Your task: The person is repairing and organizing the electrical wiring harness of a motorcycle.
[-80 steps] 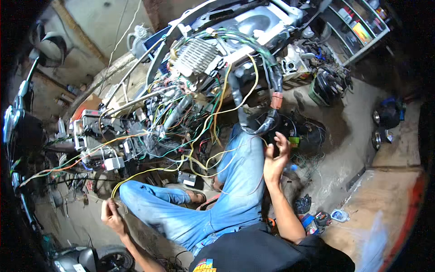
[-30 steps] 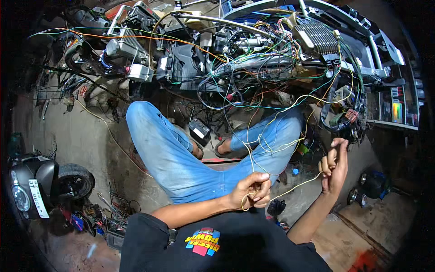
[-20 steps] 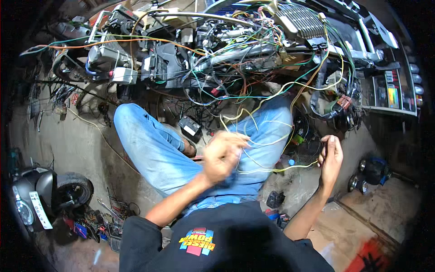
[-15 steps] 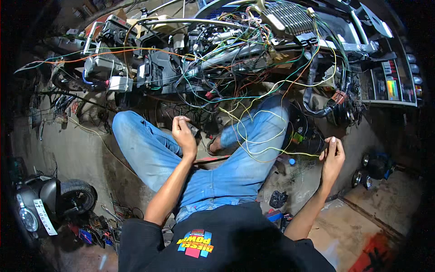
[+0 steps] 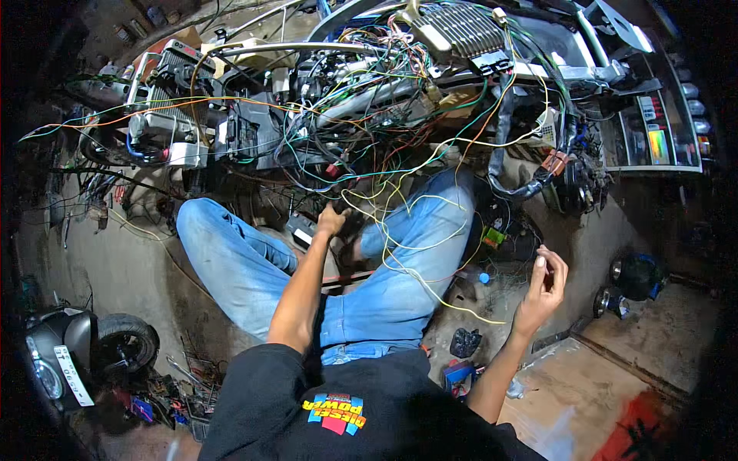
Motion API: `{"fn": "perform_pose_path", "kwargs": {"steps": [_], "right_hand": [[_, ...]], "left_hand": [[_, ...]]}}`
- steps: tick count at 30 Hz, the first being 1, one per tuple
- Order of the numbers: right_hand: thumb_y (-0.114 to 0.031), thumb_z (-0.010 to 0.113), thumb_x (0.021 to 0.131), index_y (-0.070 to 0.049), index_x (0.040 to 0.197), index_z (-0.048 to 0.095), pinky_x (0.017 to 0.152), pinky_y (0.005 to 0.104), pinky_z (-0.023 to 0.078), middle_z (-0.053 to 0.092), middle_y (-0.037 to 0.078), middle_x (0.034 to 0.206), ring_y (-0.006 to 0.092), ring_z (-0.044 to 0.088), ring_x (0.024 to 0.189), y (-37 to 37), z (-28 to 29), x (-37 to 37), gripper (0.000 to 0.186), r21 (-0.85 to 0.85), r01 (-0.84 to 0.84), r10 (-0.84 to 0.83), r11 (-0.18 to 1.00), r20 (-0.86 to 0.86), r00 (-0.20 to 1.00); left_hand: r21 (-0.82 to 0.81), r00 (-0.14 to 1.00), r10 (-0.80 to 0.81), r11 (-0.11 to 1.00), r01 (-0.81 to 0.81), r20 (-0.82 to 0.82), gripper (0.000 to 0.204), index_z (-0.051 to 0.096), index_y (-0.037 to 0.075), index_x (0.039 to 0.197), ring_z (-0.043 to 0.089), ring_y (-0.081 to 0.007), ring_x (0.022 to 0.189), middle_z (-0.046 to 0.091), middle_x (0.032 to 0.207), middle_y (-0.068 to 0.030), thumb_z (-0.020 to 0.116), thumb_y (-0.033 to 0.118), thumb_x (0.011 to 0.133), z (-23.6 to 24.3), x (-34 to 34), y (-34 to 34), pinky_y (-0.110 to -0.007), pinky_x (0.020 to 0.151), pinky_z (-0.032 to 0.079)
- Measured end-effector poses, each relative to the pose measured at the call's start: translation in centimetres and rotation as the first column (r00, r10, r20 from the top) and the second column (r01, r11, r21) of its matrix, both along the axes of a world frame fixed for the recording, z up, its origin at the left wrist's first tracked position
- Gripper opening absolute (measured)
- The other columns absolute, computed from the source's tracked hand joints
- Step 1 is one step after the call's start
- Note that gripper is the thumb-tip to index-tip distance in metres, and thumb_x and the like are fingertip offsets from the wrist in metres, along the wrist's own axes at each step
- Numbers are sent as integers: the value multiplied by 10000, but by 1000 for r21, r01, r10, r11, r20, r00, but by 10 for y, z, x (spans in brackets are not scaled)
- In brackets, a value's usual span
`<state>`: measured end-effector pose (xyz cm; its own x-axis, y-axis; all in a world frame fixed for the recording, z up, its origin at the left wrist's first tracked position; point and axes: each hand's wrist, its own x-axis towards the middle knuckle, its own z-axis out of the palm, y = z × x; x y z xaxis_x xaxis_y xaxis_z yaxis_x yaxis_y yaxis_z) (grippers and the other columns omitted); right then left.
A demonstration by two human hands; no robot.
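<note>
Low between my bent legs, my left hand has its fingers curled beside a black battery, near hanging wires; what they grip is hidden. To the right, my right hand is raised with fingers bent toward the thumb; anything between them is too small to make out. Loose yellow wires loop over my right thigh, one end lying short of that hand. In front lies a dismantled vehicle frame with a tangle of coloured wires, a finned metal part and a taped black harness.
A glass-fronted cabinet stands at the far right. A black scooter front with a wheel is at lower left beside scattered tools. A dark round object and a stained board lie to the right, near a black bag.
My left hand has moved from my lap forward and down beside the battery. The yellow wire has slipped from my right hand and lies lower; that hand has dropped slightly.
</note>
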<state>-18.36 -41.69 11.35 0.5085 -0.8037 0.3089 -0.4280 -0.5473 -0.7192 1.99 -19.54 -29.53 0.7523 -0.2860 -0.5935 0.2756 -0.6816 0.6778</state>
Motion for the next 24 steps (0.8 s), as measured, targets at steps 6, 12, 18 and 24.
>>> {"fn": "perform_pose_path", "kwargs": {"steps": [6,12,18,24], "right_hand": [[-49,534,909,15,950,611,815,263,447,552,79,1032,148,547,943,31,23,7,107,-14,11,-11,1000,-30,999],[-38,592,847,-4,917,643,774,291,469,597,100,941,192,589,855,82,11,41,93,156,-429,439,889,-29,898],[-72,613,821,-52,1036,630,754,382,488,575,118,941,296,593,866,148,-31,64,216,413,-787,881,458,-91,465],[-17,640,735,-57,982,621,818,372,482,577,102,973,287,581,944,171,-56,69,251,311,-915,963,255,7,271]], "left_hand": [[-450,947,-15,882,-139,-321,470,654,-5,921,609,-175,686,652,704,-49,459,421,950,55,2,-7,-317,642,465],[-287,991,-48,958,11,-125,436,598,19,831,504,-153,522,550,627,-49,386,372,976,137,9,27,-312,491,406],[-401,774,46,835,-377,-632,294,506,59,903,343,-72,396,427,582,27,353,289,1003,244,-20,81,-228,343,266],[-371,882,-379,890,264,-281,305,550,14,899,439,-109,550,515,653,-37,398,262,988,323,-28,111,-282,508,374]]}}
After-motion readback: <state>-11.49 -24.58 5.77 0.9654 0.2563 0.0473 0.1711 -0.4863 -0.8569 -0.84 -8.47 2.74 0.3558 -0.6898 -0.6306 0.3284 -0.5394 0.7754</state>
